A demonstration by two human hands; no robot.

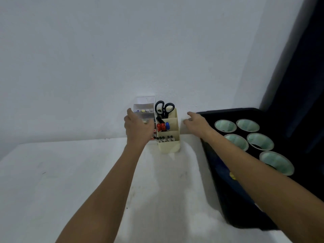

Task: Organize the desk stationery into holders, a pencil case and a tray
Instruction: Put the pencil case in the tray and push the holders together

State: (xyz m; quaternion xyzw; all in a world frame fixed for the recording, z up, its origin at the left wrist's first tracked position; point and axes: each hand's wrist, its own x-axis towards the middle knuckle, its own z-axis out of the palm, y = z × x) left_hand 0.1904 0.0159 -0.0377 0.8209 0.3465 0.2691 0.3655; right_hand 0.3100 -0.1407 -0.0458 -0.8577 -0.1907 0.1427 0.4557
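Cream plastic tiered holder (pixel 169 135) with black-handled scissors (pixel 164 109), clear plastic holder (pixel 144 106) beside it, left hand (pixel 137 128) and right hand (pixel 197 122) spread empty either side, black tray (pixel 228 112) of tape rolls (pixel 260 141), no legible writing

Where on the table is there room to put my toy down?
The big white table is bare left of the left arm and in front of the cream holder. It's crowded at the back by the holders, and the black tray on the right is full of tape rolls.

Two bare forearms, no sleeves, watch or rings; left hand (pixel 137 128) and right hand (pixel 197 122) ungloved
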